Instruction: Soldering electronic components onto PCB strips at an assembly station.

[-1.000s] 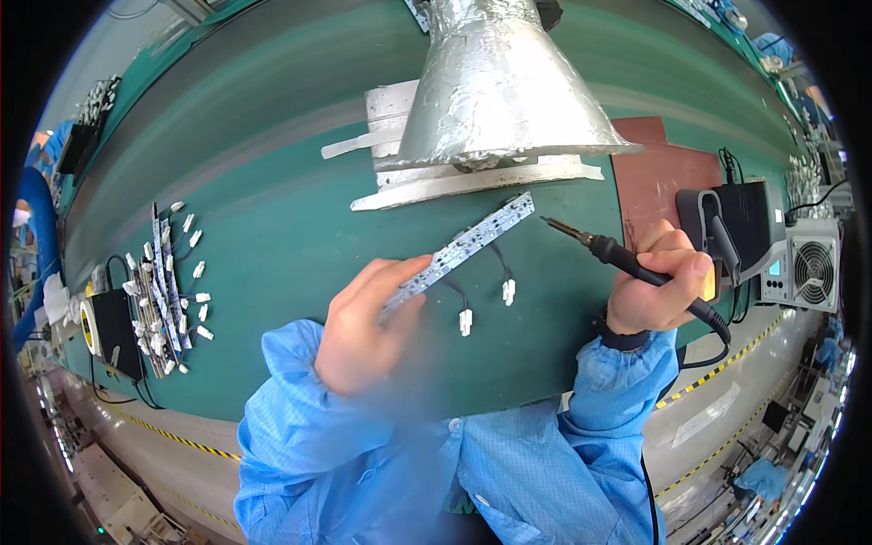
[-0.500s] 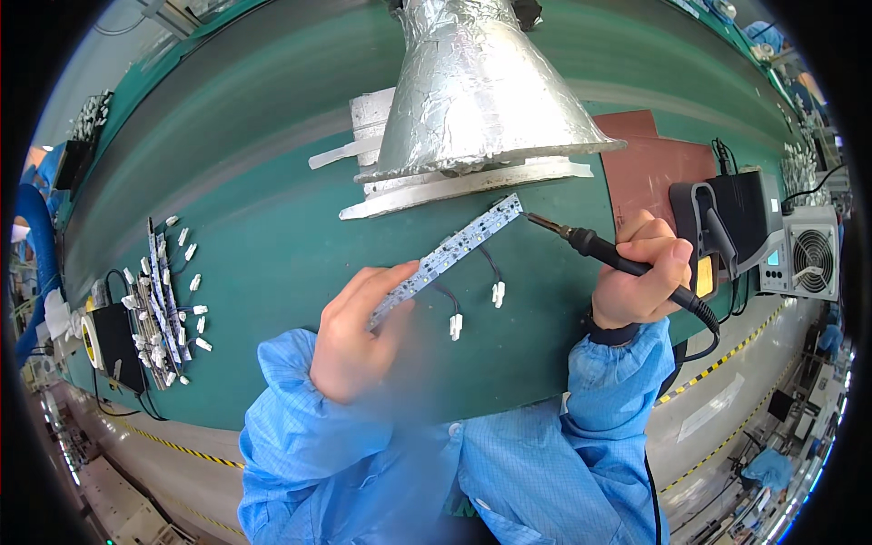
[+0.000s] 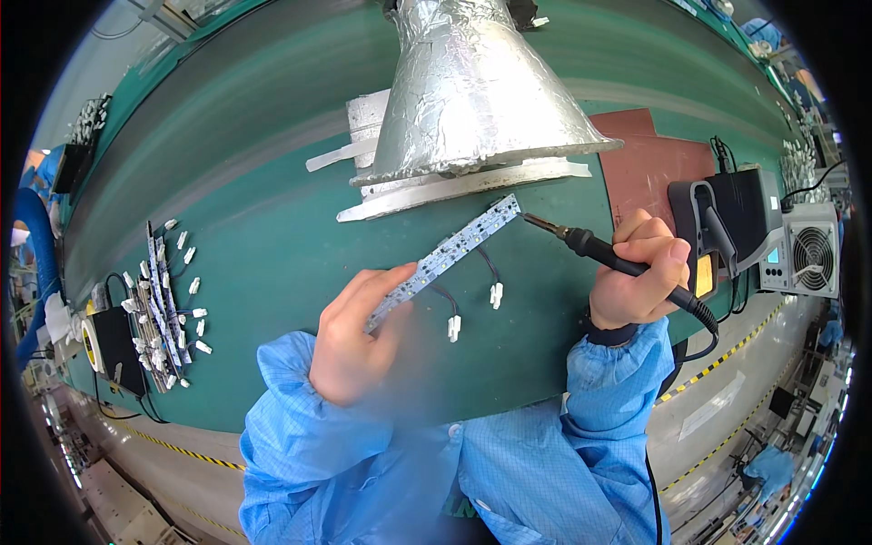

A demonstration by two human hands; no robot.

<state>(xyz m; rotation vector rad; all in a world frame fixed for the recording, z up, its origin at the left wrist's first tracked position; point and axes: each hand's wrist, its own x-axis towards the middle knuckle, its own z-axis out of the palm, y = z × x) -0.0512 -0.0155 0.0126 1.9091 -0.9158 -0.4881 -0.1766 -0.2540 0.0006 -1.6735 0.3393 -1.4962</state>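
Observation:
My left hand [image 3: 359,341] grips the near end of a long white LED strip board [image 3: 447,257], held slanted above the green bench mat [image 3: 263,245]. Two short black leads with white plug connectors [image 3: 474,309] hang from the board. My right hand [image 3: 639,270] holds a black soldering iron [image 3: 599,254] like a pen; its tip sits just beside the board's far end. Both forearms wear blue sleeves.
A foil-wrapped fume hood cone [image 3: 477,91] stands just behind the board. At left lie several strip boards and white connectors [image 3: 163,300] and a black box [image 3: 113,345]. At right are a brown mat [image 3: 649,168], an iron stand [image 3: 718,227] and a fan unit [image 3: 808,250].
The board and both hands have shifted slightly in the view. The iron's tip has come closer to the far end of the board.

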